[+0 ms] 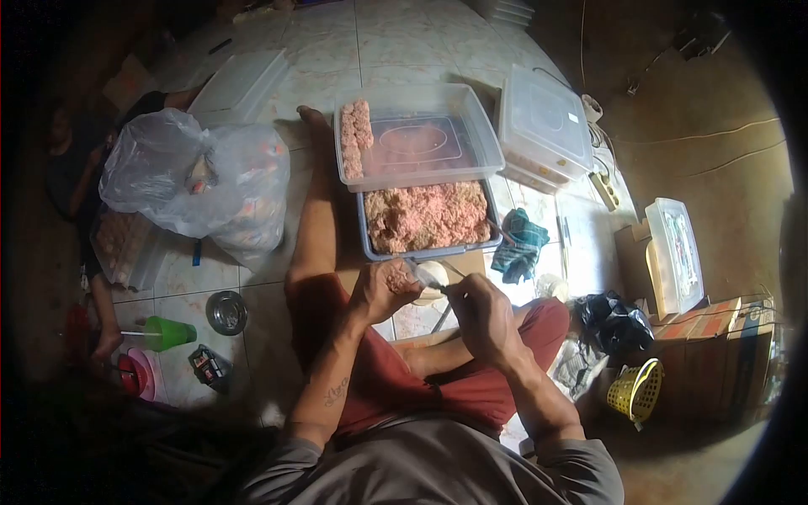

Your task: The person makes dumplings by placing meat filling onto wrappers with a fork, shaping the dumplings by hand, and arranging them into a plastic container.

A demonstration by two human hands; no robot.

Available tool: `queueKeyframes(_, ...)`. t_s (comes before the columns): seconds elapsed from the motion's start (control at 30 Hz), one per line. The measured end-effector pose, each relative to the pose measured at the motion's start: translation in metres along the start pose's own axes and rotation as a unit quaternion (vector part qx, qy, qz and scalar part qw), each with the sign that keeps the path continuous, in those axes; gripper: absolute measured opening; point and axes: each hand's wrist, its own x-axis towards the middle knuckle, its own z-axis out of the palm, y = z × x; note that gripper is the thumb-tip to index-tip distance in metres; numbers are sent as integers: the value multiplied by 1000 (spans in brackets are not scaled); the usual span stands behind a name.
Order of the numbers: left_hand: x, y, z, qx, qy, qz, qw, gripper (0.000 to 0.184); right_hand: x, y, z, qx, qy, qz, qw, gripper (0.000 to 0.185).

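Observation:
My left hand (383,290) is closed around a lump of pink minced mixture (399,282) below the blue tray. Close on its right, my right hand (481,305) grips a thin utensil, whose far end is too small to make out. The blue tray (364,229) holds a large heap of pink and beige mixture (429,215). Overlapping its far edge is a clear plastic container (484,139), with small pink clumps (354,139) in rows along its left side. A pale round object (433,273) lies partly hidden between my hands.
Plastic bags (244,185), a metal ashtray (226,312) and a green cup (171,333) are on the left, beside another person (80,160). On the right are lidded containers (547,122), a teal cloth (520,244), a yellow basket (635,390) and cardboard boxes (707,345).

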Motion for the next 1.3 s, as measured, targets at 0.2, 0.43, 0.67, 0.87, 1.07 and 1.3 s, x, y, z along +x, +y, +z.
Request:
queueKeyframes(0.2,-5,3,-6,-131,16,74,988,36,-8,-1,-8,45,34,60,997,5)
queueKeyframes(0.43,0,4,12,-321,29,19,947,27,-10,5,1,54,82,51,994,5)
queueKeyframes(0.67,-2,1,6,-228,9,21,973,26,-14,7,-1,67,91,39,993,6)
queueKeyframes(0.87,-3,12,6,-183,10,-19,983,28,-14,9,-5,12,40,17,999,4)
queueKeyframes(1.07,0,2,13,-74,48,61,994,40,4,44,7,-15,-11,-35,999,6)
queueKeyframes(1.3,-5,0,9,-169,37,-45,984,51,90,160,25,-313,-40,34,948,18)
